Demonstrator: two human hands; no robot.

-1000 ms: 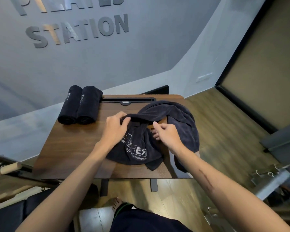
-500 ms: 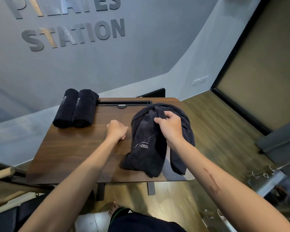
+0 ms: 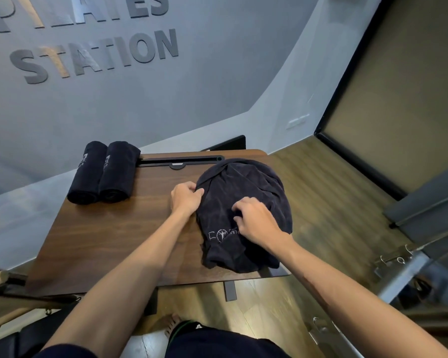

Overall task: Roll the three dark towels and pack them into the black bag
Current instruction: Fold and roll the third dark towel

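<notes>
We have the third towel point(image 3: 243, 213) lying in a loose heap on the right half of the surface point(image 3: 114, 241), its near end reaching the front edge and its right side spilling a little past the right edge. Its long axis runs roughly from us toward the wall, so a roll would travel along that line once the cloth is squared up (our guess: it needs flattening first, since it is bunched and folded over itself).

Our left hand point(image 3: 186, 200) sits at the heap's left border, fingers curled and pinching the edge of the cloth. Our right hand point(image 3: 255, 220) rests on top of the heap near its middle, fingers bent and bunching the fabric beneath them. Both hands are on the towel, the right one further in over its bulk.

The two rolled towels point(image 3: 104, 173) lie side by side, touching, at the far left corner of the surface, well apart from the heap. We cannot see the black bag anywhere.

The surface is dark wood grain with a black slot point(image 3: 179, 161) along its far edge. Beyond it rises a grey wall with raised lettering point(image 3: 93, 55); wood flooring point(image 3: 334, 202) runs to the right.
</notes>
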